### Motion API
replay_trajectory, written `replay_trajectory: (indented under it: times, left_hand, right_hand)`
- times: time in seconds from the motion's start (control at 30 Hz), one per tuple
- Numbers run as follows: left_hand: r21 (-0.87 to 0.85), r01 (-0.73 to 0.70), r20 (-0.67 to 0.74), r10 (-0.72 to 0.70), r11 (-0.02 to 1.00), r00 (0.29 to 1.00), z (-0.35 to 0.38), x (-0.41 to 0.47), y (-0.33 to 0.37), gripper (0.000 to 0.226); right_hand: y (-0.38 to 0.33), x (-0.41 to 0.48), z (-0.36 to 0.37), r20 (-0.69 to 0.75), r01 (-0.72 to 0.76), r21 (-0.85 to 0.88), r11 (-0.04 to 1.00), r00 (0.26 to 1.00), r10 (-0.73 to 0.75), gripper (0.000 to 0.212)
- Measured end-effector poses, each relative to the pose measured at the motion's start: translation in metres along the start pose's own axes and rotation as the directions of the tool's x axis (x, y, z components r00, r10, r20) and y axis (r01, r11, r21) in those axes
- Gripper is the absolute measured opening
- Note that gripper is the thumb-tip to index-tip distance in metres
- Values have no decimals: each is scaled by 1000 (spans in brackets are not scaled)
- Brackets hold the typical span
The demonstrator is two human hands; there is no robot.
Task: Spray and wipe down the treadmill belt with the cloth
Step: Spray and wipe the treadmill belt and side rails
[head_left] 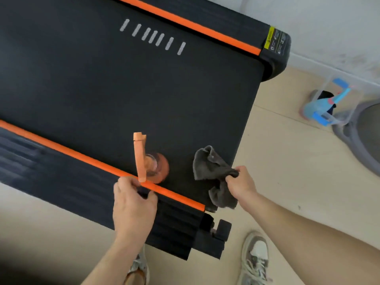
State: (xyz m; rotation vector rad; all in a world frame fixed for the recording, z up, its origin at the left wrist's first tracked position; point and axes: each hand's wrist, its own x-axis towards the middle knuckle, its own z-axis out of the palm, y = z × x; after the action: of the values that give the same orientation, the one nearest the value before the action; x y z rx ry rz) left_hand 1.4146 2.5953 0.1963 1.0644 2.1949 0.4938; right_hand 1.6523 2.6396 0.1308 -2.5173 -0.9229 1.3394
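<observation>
Treadmill label — print illegible

Clear bin of blue items on the beige floor, just beside a grey round base

— Where is there free room?
— The treadmill belt lies bare from its middle to the far orange rail, white stripes included.
— And in the way?
— The spray bottle is upright by the near orange rail. The cloth is bunched near it at the belt's end, with a narrow bare gap between them.
</observation>
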Motion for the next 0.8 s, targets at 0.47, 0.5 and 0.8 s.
replay_trajectory:
  times: [0.47, 0.5, 0.8]
  left_hand:
    - [129, -325, 409, 248, 937, 878, 140, 16, 108, 29]
    - [77, -312, 396, 258, 947, 881, 141, 17, 120, 24]
    - [156, -649, 248, 607, 745, 755, 238, 63, 249, 21]
  right_hand:
    - [-51, 78, -111, 537, 649, -236, 723, 707, -460, 18]
    - [-50, 89, -122, 509, 677, -305, 670, 711, -486, 20]
    - [-55, 227, -178, 17, 558, -243, 793, 820, -572, 10]
